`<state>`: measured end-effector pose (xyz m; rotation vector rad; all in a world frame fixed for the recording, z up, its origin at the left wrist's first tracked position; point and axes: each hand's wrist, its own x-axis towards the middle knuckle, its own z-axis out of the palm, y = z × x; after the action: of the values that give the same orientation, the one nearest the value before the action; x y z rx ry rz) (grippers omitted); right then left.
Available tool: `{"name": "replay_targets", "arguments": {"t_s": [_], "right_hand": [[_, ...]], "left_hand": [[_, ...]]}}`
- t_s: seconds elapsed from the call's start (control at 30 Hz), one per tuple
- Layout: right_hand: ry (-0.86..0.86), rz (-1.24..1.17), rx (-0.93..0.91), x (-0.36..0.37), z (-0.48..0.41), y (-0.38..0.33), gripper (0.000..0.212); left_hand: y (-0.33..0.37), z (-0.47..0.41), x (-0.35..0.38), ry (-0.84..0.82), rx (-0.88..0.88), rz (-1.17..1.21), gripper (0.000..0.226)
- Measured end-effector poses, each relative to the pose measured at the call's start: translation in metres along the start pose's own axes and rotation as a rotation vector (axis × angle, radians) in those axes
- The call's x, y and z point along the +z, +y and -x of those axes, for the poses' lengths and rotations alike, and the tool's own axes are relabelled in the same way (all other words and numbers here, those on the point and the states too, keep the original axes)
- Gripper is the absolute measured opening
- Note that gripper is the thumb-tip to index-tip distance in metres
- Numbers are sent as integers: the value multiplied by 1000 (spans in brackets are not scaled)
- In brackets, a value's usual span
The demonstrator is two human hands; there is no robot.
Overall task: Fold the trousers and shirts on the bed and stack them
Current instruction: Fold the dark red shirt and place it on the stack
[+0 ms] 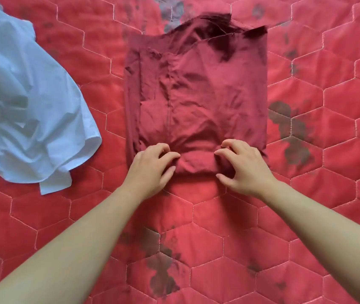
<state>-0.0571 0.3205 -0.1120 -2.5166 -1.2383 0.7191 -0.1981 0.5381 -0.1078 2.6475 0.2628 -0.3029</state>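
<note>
Head view, maroon garment: The maroon garment (196, 95) lay on the bed (196, 218) straight ahead of the person, already narrowed to a long rectangle, its far end ragged and its near end bunched into a low ridge. Whether it was trousers or a shirt could not be told.
Head view, left hand: The left hand (150, 170) sat on the near-left part of that ridge, its fingers (168, 156) curled over the cloth and the thumb tucked under the edge, pinching it.
Head view, right hand: The right hand (245, 167) mirrored it on the near-right part, fingers (227, 153) hooked into the fold and the thumb below, also gripping cloth.
Head view, pale garment: A crumpled pale garment (27, 102), probably a shirt, lay unfolded at the left, well apart from the maroon one.
Handling, weight and feel: The cloth looked thin, light and limp, creasing wherever it was touched; it would likely sag between two grips and offer no stiffness of its own.
Handling, slip: The layers seemed free to slide over each other, so a lift from one layer alone could pull the fold open.
Handling, where to hold: The best hold appeared to be the near edge, both corners at once, with all layers pinched together.
Step in hand: Probably the crosswise fold away from the person.
</note>
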Motion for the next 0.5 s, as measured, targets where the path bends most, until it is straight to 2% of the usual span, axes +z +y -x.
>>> {"name": "replay_targets", "arguments": {"t_s": [0.07,0.2,0.33,0.5], "right_hand": [[47,13,-28,7,3,4,48],[226,-60,-47,14,6,4,12],[153,-100,22,9,42,-12,11],[31,-146,24,-25,121,-38,11]], "left_hand": [[-7,5,4,-23,61,-34,45],[-13,14,9,3,37,-3,47],[5,39,5,-8,-70,83,37],[50,107,-20,-106,-88,242,31]]}}
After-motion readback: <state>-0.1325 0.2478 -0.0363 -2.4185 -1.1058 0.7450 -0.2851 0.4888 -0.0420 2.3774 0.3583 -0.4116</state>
